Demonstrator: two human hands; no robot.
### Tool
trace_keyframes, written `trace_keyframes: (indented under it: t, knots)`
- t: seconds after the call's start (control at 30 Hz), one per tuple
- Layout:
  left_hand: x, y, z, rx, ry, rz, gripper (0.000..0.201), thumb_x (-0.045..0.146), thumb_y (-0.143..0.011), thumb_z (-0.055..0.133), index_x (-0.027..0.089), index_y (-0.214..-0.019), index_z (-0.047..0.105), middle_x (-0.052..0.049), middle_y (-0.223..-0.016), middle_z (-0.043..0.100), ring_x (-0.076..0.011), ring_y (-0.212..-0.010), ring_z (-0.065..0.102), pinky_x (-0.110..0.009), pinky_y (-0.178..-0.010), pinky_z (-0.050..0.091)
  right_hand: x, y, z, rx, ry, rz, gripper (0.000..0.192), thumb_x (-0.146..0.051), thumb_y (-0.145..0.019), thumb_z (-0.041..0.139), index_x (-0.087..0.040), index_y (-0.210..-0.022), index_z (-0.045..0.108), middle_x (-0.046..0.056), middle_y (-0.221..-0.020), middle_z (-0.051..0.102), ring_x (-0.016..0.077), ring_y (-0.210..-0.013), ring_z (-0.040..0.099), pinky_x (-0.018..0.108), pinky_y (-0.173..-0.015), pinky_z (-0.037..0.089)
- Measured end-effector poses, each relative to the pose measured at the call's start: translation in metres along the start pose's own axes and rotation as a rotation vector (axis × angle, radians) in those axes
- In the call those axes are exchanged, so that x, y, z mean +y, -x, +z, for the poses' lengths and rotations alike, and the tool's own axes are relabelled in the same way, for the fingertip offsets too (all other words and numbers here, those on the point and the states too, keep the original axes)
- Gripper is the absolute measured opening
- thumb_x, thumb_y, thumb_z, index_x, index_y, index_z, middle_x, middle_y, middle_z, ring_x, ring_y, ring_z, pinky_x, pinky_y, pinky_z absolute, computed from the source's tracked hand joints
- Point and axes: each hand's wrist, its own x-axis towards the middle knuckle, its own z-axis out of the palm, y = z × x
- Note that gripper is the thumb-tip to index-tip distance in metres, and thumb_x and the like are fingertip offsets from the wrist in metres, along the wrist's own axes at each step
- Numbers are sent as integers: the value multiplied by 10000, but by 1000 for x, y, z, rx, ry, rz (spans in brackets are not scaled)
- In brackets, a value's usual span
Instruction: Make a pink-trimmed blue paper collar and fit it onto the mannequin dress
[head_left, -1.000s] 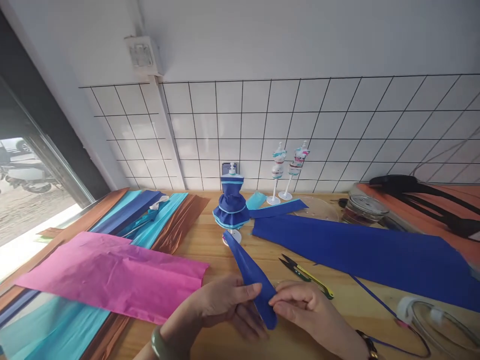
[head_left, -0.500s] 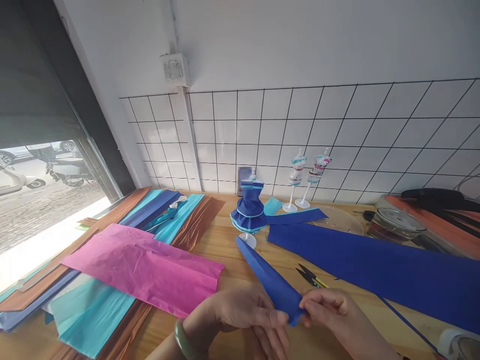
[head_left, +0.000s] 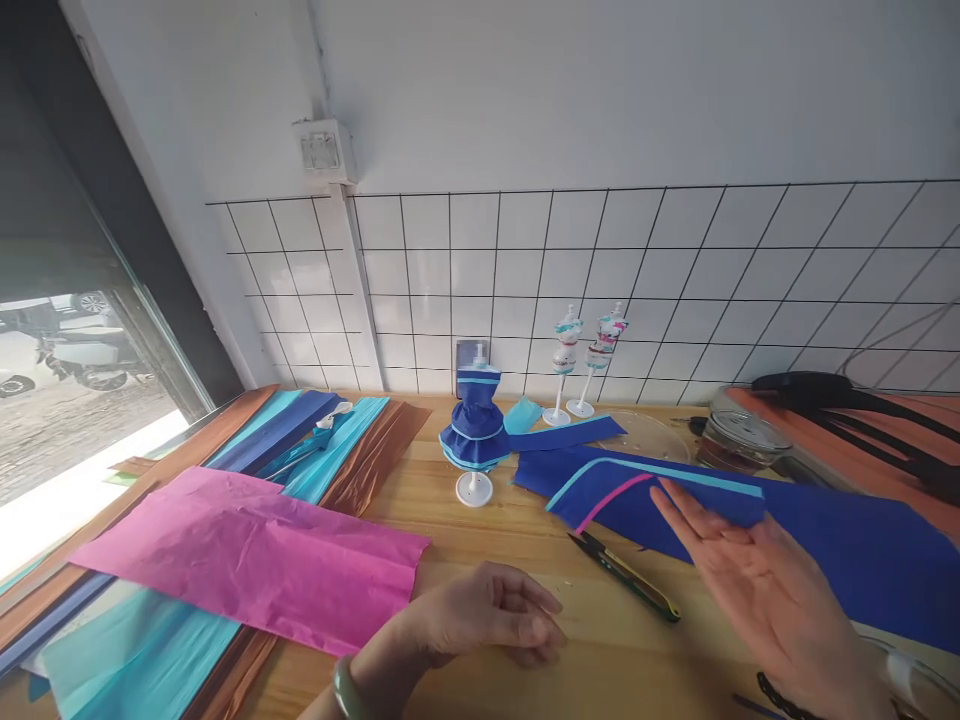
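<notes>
The right hand [head_left: 757, 575], fingers spread flat, presses the folded blue paper [head_left: 660, 495] (cyan-edged) onto the tabletop [head_left: 525, 530] while the left hand [head_left: 487, 615] rests loosely curled, holding nothing.

My left hand [head_left: 487, 612] rests low in front of me, palm down, fingers loosely curled with nothing in them. My right hand [head_left: 757, 575] is raised to its right and slightly ahead, flat and open, palm turned up, fingers together, pointing forward and left.

head cam | faces forward-down | near table [head_left: 465, 530] | tiled wall [head_left: 675, 270] behind
</notes>
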Motion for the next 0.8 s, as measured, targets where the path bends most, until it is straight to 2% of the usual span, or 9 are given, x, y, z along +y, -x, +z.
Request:
trace_keyframes:
  t: [0.07, 0.13, 0.23, 0.3, 0.47, 0.53, 0.63, 0.73, 0.8]
  knots:
    - [2, 0, 3, 16, 8, 80, 422, 357, -649, 730, 107, -972, 625, -141, -920, 686, -198, -821, 642, -310, -737, 448, -1, 7, 1, -4, 121, -56, 121, -424, -664, 696, -329, -592, 674, -14, -708, 696, 229, -920, 621, 438, -940, 414]
    - [3, 1, 6, 15, 64, 136, 417, 409, -734, 642, 100, -1013, 611, -158, -949, 678, -210, -853, 637, -334, -772, 445, 3, 17, 7, -101, 313, -46, 118, -411, -640, 717, -305, -595, 693, 16, -702, 703, 244, -832, 643, 427, -856, 470]
    - [5, 1, 9, -44, 205, 132, 551, 539, -844, 383, 79, -1072, 584, -184, -980, 660, -224, -872, 634, -363, -791, 449, 15, 33, 29, -562, 547, -30, 94, -358, -684, 695, -268, -692, 723, 51, -699, 705, 263, -893, 631, 428, -893, 439]
    - [6, 0, 9, -50, 276, 115, 559, 531, -869, 315, 83, -1080, 576, -176, -972, 658, -214, -855, 637, -336, -765, 461, 22, 40, 46, -773, 591, -136, 76, -307, -734, 660, -275, -771, 718, 19, -678, 708, 222, -886, 642, 407, -969, 378]
    - [8, -3, 6, 120, 272, 185, 231, 270, -821, 553, 128, -999, 589, -118, -910, 670, -169, -721, 643, -273, -678, 471, 39, 45, 66, -960, 930, -589, 123, -268, -755, 651, -213, -862, 679, 9, -732, 728, 190, -1005, 599, 315, -998, 363]
    - [11, -2, 7, 172, 241, 217, 207, 250, -804, 577, 124, -965, 609, -112, -909, 669, -169, -751, 634, -275, -707, 469, 47, 45, 67, -999, 1068, -787, 156, -306, -748, 661, -209, -870, 669, -19, -738, 729, 186, -1053, 567, 318, -1081, 214]
    - [16, 1, 10, 199, 148, 267, 198, 251, -799, 585, 120, -933, 650, -99, -904, 669, -176, -827, 608, -281, -788, 442, 59, 48, 70, -930, 1155, -984, 63, -267, -767, 649, -248, -827, 653, -100, -725, 717, 160, -1043, 559, 314, -1106, -40]
    - [20, 7, 13, 209, 7, 317, 217, 277, -813, 565, 124, -906, 688, -74, -861, 665, -160, -824, 578, -251, -792, 415, 66, 51, 71, -844, 1196, -1043, 49, -200, -788, 627, -248, -785, 638, -120, -658, 700, 150, -979, 580, 368, -1093, -108]
    - [22, 10, 13, 188, -56, 312, 233, 293, -814, 562, 133, -916, 696, -45, -777, 651, -123, -716, 552, -212, -699, 413, 67, 51, 70, -838, 1217, -1021, 63, -195, -808, 605, -242, -834, 639, -104, -673, 706, 144, -971, 580, 371, -1090, -112]
